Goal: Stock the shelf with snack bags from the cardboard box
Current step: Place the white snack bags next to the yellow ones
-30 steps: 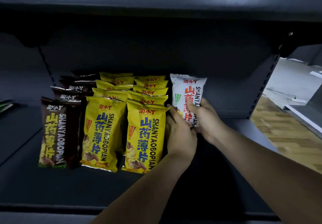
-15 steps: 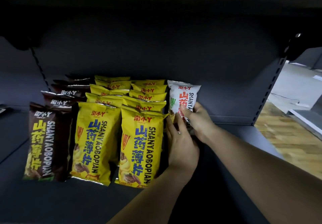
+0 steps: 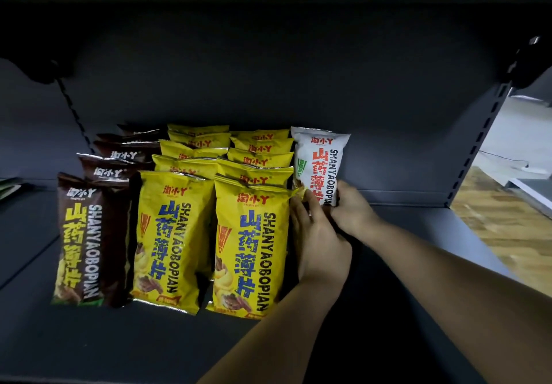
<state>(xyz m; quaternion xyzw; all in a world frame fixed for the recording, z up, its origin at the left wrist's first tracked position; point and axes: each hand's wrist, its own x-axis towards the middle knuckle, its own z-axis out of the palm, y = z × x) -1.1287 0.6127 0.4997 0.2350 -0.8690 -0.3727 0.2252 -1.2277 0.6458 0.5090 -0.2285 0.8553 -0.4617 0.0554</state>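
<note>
- White bag (image 3: 321, 165) stands upright at the back of the dark shelf (image 3: 418, 222), just right of the yellow rows, and it is the one I am handling.
- My right hand (image 3: 352, 213) grips its lower end, with the thumb curled over the front of the pack.
- My left hand (image 3: 319, 240) lies with straight fingers against the right edge of the front yellow bag (image 3: 251, 246); its fingertips reach the white bag's lower left corner.
- Two rows of yellow bags (image 3: 191, 156) run from front to back, each pack upright and overlapping the one behind.
- Brown bags (image 3: 86, 240) form one more row on the far left, touching the yellow ones.
- Wooden floor (image 3: 504, 222) shows past the shelf's right upright.
</note>
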